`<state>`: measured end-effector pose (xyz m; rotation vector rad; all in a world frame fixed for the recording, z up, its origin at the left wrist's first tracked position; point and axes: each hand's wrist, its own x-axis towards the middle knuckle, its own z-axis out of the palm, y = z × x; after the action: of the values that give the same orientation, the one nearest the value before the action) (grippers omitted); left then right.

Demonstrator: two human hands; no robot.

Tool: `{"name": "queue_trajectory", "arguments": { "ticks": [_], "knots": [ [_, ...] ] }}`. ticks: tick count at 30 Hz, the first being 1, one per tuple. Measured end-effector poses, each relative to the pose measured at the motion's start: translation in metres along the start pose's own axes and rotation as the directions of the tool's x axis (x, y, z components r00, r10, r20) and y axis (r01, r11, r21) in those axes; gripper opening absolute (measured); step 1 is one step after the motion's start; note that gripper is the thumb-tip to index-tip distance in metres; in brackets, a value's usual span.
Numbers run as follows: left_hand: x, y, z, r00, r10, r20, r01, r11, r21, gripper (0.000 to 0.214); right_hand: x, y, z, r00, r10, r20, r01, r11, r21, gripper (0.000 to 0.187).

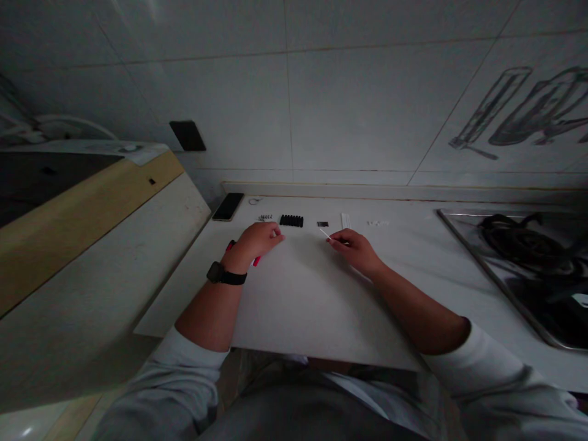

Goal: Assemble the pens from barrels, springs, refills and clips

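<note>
Right hand: thumb and forefinger closed in a pinch on a thin white stick, free end slanting up and to the left, low over the white counter. Left hand: palm down on the counter, fingers curled forward, laid over a red thing, with bits of red showing at the wrist side and under the heel of the palm. Gripped or merely covered: cannot tell. Black watch strapped to that wrist. Both hands well apart, bare counter between them.

Just beyond the fingertips, a loose row of small parts along the back of the counter, each apart from the next:
- a tiny cluster of metal pieces, just beside the left fingertips
- a black ribbed block
- a small dark piece, right by the stick's free end
- white strips, upright in the picture, just behind the right hand
- a few small white bits, too small to make out

Further left, near the counter's corner, a dark phone lying flat and a thin wire loop beside it.

Far right, set into the counter: a steel hob tray holding a black burner grate. Far left: a pale slanted panel with a wood-coloured band, butting against the counter edge. Behind everything, a tiled wall.
</note>
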<state>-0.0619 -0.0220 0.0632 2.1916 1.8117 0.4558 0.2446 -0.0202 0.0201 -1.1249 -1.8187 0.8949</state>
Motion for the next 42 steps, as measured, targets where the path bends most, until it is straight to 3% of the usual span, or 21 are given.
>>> {"name": "queue_trajectory", "arguments": {
  "ticks": [2, 5, 8, 12, 18, 26, 35, 42],
  "knots": [
    [-0.003, 0.021, 0.012, 0.991, 0.132, -0.023, -0.134, 0.971, -0.200, 0.021, 0.000, -0.004, 0.004, 0.997, 0.075, 0.014, -0.077, 0.976, 0.206, 0.027],
    [-0.009, 0.052, 0.037, 0.969, 0.240, -0.058, -0.242, 0.874, -0.421, 0.022, -0.001, -0.008, 0.009, 0.990, 0.140, 0.032, -0.138, 0.859, 0.493, 0.028],
    [-0.011, 0.070, 0.059, 0.967, 0.241, -0.089, -0.249, 0.801, -0.545, 0.025, -0.002, -0.011, 0.013, 0.986, 0.156, 0.056, -0.154, 0.739, 0.656, 0.030],
    [-0.008, 0.075, 0.074, 0.974, 0.216, -0.071, -0.210, 0.734, -0.646, 0.020, -0.004, -0.015, 0.015, 0.982, 0.170, 0.085, -0.179, 0.681, 0.710, 0.029],
    [-0.006, 0.069, 0.075, 0.976, 0.205, -0.079, -0.211, 0.779, -0.591, 0.015, -0.002, -0.017, 0.010, 0.963, 0.267, 0.038, -0.206, 0.636, 0.744, 0.027],
    [-0.007, 0.067, 0.073, 0.973, 0.216, -0.076, -0.223, 0.820, -0.526, 0.014, 0.001, -0.016, 0.007, 0.969, 0.249, 0.012, -0.178, 0.656, 0.733, 0.033],
    [-0.013, 0.069, 0.066, 0.918, 0.382, -0.104, -0.387, 0.811, -0.438, 0.039, 0.001, -0.014, 0.003, 0.963, 0.266, 0.033, -0.209, 0.666, 0.716, 0.037],
    [-0.016, 0.072, 0.059, 0.922, 0.381, -0.061, -0.376, 0.849, -0.373, 0.041, 0.003, -0.012, 0.002, 0.957, 0.291, 0.014, -0.212, 0.661, 0.720, 0.041]
  ]
}}
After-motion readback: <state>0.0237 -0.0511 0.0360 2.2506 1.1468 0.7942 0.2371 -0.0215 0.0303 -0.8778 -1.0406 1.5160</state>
